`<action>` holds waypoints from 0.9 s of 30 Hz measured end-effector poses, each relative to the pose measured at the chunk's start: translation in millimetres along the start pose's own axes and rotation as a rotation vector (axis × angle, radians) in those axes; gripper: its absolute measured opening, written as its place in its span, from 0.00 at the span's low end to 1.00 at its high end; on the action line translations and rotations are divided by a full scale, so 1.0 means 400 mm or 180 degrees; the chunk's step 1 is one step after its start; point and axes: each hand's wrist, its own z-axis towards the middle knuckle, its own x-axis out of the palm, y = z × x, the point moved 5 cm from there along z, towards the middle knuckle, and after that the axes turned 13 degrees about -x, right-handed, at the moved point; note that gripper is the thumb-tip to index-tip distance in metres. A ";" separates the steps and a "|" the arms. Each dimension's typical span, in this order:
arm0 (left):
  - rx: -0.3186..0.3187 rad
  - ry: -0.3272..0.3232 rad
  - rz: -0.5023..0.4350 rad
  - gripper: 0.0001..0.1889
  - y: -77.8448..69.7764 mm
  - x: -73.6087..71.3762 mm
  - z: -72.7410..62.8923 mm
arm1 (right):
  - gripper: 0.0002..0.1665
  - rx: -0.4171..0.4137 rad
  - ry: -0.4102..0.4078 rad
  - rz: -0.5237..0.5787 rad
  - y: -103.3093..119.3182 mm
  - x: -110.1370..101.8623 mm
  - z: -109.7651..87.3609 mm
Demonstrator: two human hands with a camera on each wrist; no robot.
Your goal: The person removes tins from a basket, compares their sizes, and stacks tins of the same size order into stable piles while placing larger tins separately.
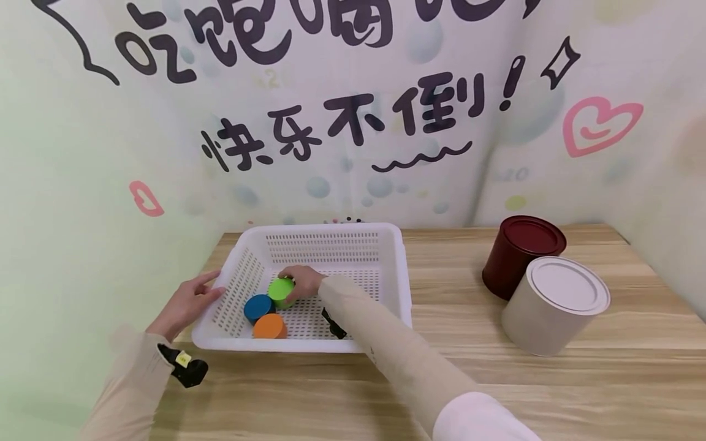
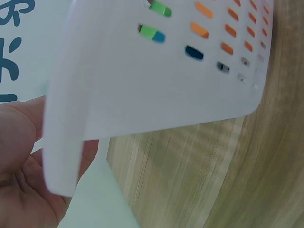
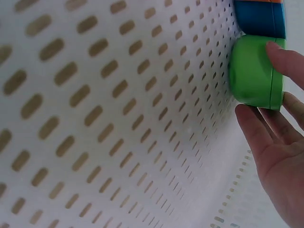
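Note:
A white perforated plastic basket (image 1: 405, 288) stands on the table, with three small round lidded tins at its left side. My right hand (image 1: 306, 282) reaches inside and grips the green tin (image 1: 280, 291); in the right wrist view, thumb and fingers (image 3: 254, 128) lie on opposite sides of the green tin (image 3: 254, 71). Beside it are the blue tin (image 1: 258, 307) and, nearest the front wall, the orange tin (image 1: 270, 327). At the left end, my left hand (image 1: 190, 303) holds the basket's rim (image 2: 66, 118), which passes between its thumb and fingers.
A dark red can (image 1: 507, 260) and a larger off-white can (image 1: 543, 318), both lidded, stand on the wooden table (image 1: 452, 282) right of the basket. Behind the table hangs a printed cloth (image 1: 353, 184) with large black lettering. A pale wall (image 1: 83, 245) rises at the left.

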 end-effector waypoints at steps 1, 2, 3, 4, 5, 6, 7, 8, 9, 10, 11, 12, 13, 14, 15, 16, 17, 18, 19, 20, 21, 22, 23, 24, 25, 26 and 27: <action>0.0008 0.0000 -0.0003 0.35 -0.001 0.001 -0.001 | 0.35 0.0011 -0.0005 -0.0013 -0.002 -0.001 -0.001; 0.0013 0.0001 -0.0008 0.35 -0.002 0.002 -0.001 | 0.35 0.0026 -0.0007 -0.0007 -0.003 -0.002 -0.003; 0.0013 0.0002 -0.0010 0.35 -0.003 0.003 -0.001 | 0.35 0.0033 -0.0002 -0.0004 -0.005 -0.004 -0.004; 0.0013 0.0000 -0.0005 0.35 -0.004 0.003 -0.002 | 0.35 0.0035 0.0009 -0.0001 -0.007 -0.006 -0.005; 0.0010 -0.0001 0.0001 0.34 -0.005 0.004 -0.002 | 0.35 0.0025 0.0015 -0.0007 -0.005 -0.010 -0.008; 0.0011 -0.0003 0.0013 0.34 -0.006 0.004 -0.003 | 0.35 0.0024 0.0020 -0.0005 -0.005 -0.015 -0.010; 0.0006 -0.0002 0.0020 0.34 -0.007 0.004 -0.004 | 0.35 0.0025 0.0011 0.0012 -0.004 -0.021 -0.012; 0.0006 0.0003 0.0023 0.34 -0.007 0.003 -0.005 | 0.35 0.0025 -0.0001 0.0024 0.000 -0.028 -0.016; 0.0009 0.0007 0.0033 0.34 -0.007 0.003 -0.005 | 0.35 0.0009 -0.0017 0.0019 0.004 -0.036 -0.019; 0.0016 0.0005 0.0045 0.34 -0.007 0.002 -0.005 | 0.35 -0.0017 -0.0041 0.0026 0.009 -0.046 -0.023; 0.0024 -0.0001 0.0056 0.34 -0.007 0.000 -0.005 | 0.34 -0.0039 -0.0058 0.0024 0.015 -0.056 -0.027; 0.0023 -0.0004 0.0060 0.34 -0.005 -0.001 -0.006 | 0.34 -0.0062 -0.0076 0.0047 0.021 -0.065 -0.030; 0.0018 -0.0005 0.0062 0.34 -0.003 -0.001 -0.006 | 0.34 -0.0098 -0.0092 0.0053 0.028 -0.077 -0.036; 0.0015 -0.0010 0.0067 0.34 -0.001 -0.001 -0.005 | 0.34 -0.0149 -0.0103 0.0034 0.034 -0.089 -0.041; 0.0011 -0.0017 0.0072 0.34 0.000 -0.001 -0.004 | 0.34 -0.0196 -0.0113 0.0034 0.041 -0.102 -0.047; 0.0004 -0.0022 0.0071 0.33 0.001 0.000 -0.004 | 0.34 -0.0236 -0.0121 0.0041 0.047 -0.115 -0.055; -0.0009 -0.0018 0.0065 0.34 0.003 0.001 -0.004 | 0.34 -0.0274 -0.0128 0.0045 0.054 -0.129 -0.063; -0.0010 -0.0007 0.0053 0.34 0.003 0.003 -0.004 | 0.35 -0.0315 -0.0140 0.0055 0.062 -0.144 -0.073; 0.0006 0.0000 0.0047 0.34 0.002 0.005 -0.003 | 0.35 -0.0355 -0.0146 0.0076 0.069 -0.159 -0.083; 0.0028 0.0008 0.0041 0.34 0.001 0.006 -0.003 | 0.35 -0.0396 -0.0156 0.0103 0.077 -0.173 -0.096; 0.0044 0.0012 0.0043 0.34 0.000 0.007 -0.003 | 0.35 -0.0442 -0.0162 0.0143 0.084 -0.187 -0.109; 0.0055 0.0011 0.0052 0.34 -0.001 0.006 -0.003 | 0.36 -0.0499 -0.0164 0.0196 0.091 -0.198 -0.122; 0.0068 0.0006 0.0062 0.34 -0.002 0.005 -0.004 | 0.36 -0.0554 -0.0166 0.0241 0.099 -0.210 -0.136; 0.0087 0.0001 0.0075 0.33 -0.003 0.004 -0.004 | 0.36 -0.0603 -0.0171 0.0280 0.105 -0.220 -0.151; 0.0098 -0.0004 0.0092 0.33 -0.004 0.002 -0.004 | 0.36 -0.0649 -0.0178 0.0322 0.110 -0.230 -0.166; 0.0095 -0.0005 0.0102 0.34 -0.006 0.001 -0.004 | 0.36 -0.0679 -0.0191 0.0346 0.113 -0.239 -0.182; 0.0096 -0.0006 0.0111 0.34 -0.008 0.000 -0.004 | 0.36 -0.0697 -0.0206 0.0358 0.116 -0.248 -0.199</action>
